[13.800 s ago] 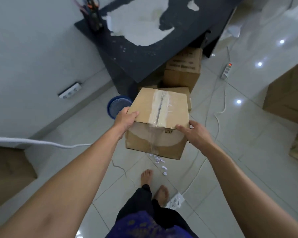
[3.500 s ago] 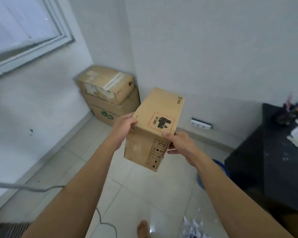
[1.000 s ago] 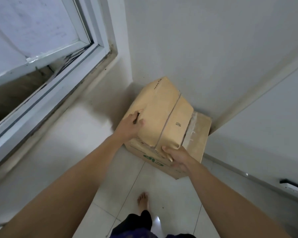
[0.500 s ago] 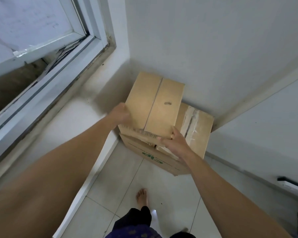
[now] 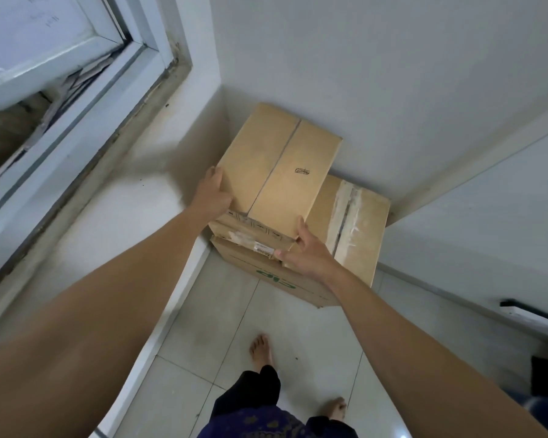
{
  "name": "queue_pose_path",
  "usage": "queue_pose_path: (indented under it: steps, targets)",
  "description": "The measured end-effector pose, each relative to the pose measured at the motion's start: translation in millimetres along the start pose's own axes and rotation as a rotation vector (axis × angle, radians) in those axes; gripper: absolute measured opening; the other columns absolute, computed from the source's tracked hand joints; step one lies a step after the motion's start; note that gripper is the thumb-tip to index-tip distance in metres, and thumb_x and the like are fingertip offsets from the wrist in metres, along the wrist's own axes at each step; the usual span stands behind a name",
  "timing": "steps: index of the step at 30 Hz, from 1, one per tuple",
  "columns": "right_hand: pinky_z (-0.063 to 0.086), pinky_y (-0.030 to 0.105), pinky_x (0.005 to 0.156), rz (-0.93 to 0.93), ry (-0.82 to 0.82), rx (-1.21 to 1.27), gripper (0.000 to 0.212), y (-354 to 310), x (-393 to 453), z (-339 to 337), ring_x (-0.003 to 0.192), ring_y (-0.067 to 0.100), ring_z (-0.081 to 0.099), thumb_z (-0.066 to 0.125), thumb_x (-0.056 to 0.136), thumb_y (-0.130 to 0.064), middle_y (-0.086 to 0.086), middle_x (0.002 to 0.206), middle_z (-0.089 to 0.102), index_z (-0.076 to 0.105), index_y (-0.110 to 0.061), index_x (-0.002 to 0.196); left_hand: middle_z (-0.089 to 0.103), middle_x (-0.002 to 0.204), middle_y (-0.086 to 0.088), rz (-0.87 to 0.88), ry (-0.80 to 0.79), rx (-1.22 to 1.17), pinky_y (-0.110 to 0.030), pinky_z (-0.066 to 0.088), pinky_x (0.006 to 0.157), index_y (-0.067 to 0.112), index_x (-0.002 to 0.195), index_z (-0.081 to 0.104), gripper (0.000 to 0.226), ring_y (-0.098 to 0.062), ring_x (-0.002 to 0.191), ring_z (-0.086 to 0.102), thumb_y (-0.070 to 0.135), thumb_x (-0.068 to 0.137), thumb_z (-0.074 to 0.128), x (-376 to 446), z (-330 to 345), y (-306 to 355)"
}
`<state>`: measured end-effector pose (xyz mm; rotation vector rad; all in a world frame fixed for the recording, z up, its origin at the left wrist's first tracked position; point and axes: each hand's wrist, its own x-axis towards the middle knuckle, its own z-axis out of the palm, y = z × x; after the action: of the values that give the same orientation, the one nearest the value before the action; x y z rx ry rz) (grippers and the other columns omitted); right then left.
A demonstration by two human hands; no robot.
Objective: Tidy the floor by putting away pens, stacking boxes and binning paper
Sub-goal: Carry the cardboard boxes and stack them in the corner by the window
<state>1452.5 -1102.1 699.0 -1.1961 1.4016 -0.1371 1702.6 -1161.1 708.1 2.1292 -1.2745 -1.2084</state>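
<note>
The fingers point(image 5: 216, 178) of the left hand point(image 5: 212, 195) are laid along the left edge of the top box point(image 5: 279, 167), bent over its corner and pressed to its side, while the thumb is hidden from view. The fingers point(image 5: 299, 227) of the right hand point(image 5: 304, 252) are curled round the near right corner of the same box, one finger being raised against the corner edge and the thumb set along the lower front face. The top box is thus held between both hands, and it is seen sitting on the stack in the corner of the room, its top flaps closed with a seam down the middle and a small printed mark on the right flap. Beneath it a taped box point(image 5: 353, 226) is found, whose pale tape strip runs down its top and whose right part is left uncovered. Under both a bottom box point(image 5: 266, 275) with green print on its front face is set on the tiled floor point(image 5: 285, 339). The stack is placed against the white wall point(image 5: 393, 74), with a window frame point(image 5: 86, 99) to the left above a sloped sill. Two bare feet are seen on the tiles below the arms, and a wall socket point(image 5: 530, 312) is fixed low on the right wall.
</note>
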Motion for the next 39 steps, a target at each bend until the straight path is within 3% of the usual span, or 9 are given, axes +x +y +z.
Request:
queue_pose_path:
  steps: [4, 9, 11, 14, 22, 26, 30, 35, 39]
  targets:
    - [0.018, 0.042, 0.127, 0.030, -0.068, -0.010, 0.117, 0, 5, -4, 0.156, 0.015, 0.011, 0.079, 0.088, -0.029, -0.017, 0.168, -0.010, -0.013, -0.044, 0.157, 0.023, 0.161, 0.000, 0.017, 0.062, 0.143, -0.046, 0.033, 0.115, 0.015, 0.154, 0.028, 0.069, -0.030, 0.141, 0.033, 0.013, 0.090, 0.055, -1, 8, -10]
    - [0.026, 0.045, 0.124, 0.020, -0.006, 0.018, 0.108, 1, -7, -13, 0.155, 0.018, 0.018, 0.077, 0.089, -0.026, -0.010, 0.170, 0.008, -0.002, -0.044, 0.160, 0.054, 0.129, -0.010, -0.046, 0.203, 0.295, -0.047, 0.043, 0.100, 0.008, 0.124, 0.054, 0.039, -0.032, 0.118, 0.052, 0.017, 0.087, 0.050, -14, 12, 2]
    - [0.034, 0.047, 0.120, 0.029, 0.048, 0.032, 0.106, 5, -16, -20, 0.154, 0.021, 0.024, 0.077, 0.088, -0.030, -0.007, 0.170, 0.013, 0.002, -0.040, 0.162, 0.055, 0.129, -0.013, -0.034, 0.324, 0.387, -0.049, 0.039, 0.104, 0.007, 0.127, 0.054, 0.041, -0.034, 0.121, 0.051, 0.022, 0.090, 0.045, -29, 25, 6]
    - [0.039, 0.047, 0.117, 0.050, 0.130, 0.058, 0.098, 18, -39, -34, 0.149, 0.023, 0.031, 0.074, 0.089, -0.036, -0.004, 0.168, 0.021, 0.011, -0.032, 0.163, 0.047, 0.141, -0.011, 0.133, 0.405, 0.380, -0.052, 0.026, 0.116, 0.010, 0.136, 0.050, 0.046, -0.032, 0.135, 0.039, 0.028, 0.093, 0.049, -63, 56, 14]
    - [0.050, 0.047, 0.106, 0.098, 0.370, 0.072, 0.065, 101, -155, -93, 0.127, 0.023, 0.053, 0.069, 0.093, -0.036, 0.002, 0.144, 0.051, 0.043, -0.017, 0.150, 0.049, 0.136, -0.004, 0.531, 0.097, 0.461, -0.042, 0.033, 0.114, 0.013, 0.129, 0.054, 0.037, -0.022, 0.131, 0.041, 0.015, 0.092, 0.050, -176, 175, 64]
    - [0.053, 0.046, 0.103, 0.114, 0.479, 0.114, 0.061, 154, -237, -113, 0.121, 0.023, 0.056, 0.067, 0.095, -0.037, 0.004, 0.141, 0.053, 0.047, -0.014, 0.148, 0.052, 0.135, -0.004, 0.678, -0.017, 0.513, -0.039, 0.035, 0.109, 0.012, 0.126, 0.057, 0.037, -0.022, 0.127, 0.046, 0.016, 0.090, 0.049, -234, 233, 92]
    - [0.057, 0.048, 0.092, 0.156, 0.608, 0.203, 0.053, 216, -329, -122, 0.107, 0.029, 0.065, 0.069, 0.095, -0.031, 0.008, 0.116, 0.062, 0.055, -0.010, 0.141, 0.055, 0.129, -0.005, 0.819, -0.125, 0.590, -0.035, 0.041, 0.099, 0.011, 0.118, 0.061, 0.032, -0.024, 0.119, 0.051, 0.016, 0.090, 0.048, -301, 295, 115]
    - [0.058, 0.043, 0.092, 0.244, 0.768, 0.250, 0.054, 303, -441, -129, 0.105, 0.024, 0.064, 0.071, 0.093, -0.035, 0.007, 0.130, 0.061, 0.058, -0.011, 0.140, 0.053, 0.131, -0.006, 1.007, -0.246, 0.646, -0.036, 0.041, 0.101, 0.011, 0.122, 0.059, 0.034, -0.027, 0.123, 0.050, 0.017, 0.089, 0.053, -400, 382, 146]
    - [0.059, 0.040, 0.087, 0.285, 0.865, 0.335, 0.053, 361, -512, -128, 0.104, 0.024, 0.063, 0.069, 0.095, -0.033, 0.007, 0.126, 0.062, 0.057, -0.010, 0.141, 0.054, 0.133, -0.007, 1.097, -0.332, 0.671, -0.037, 0.043, 0.103, 0.013, 0.122, 0.060, 0.033, -0.028, 0.122, 0.052, 0.020, 0.090, 0.054, -467, 439, 159]
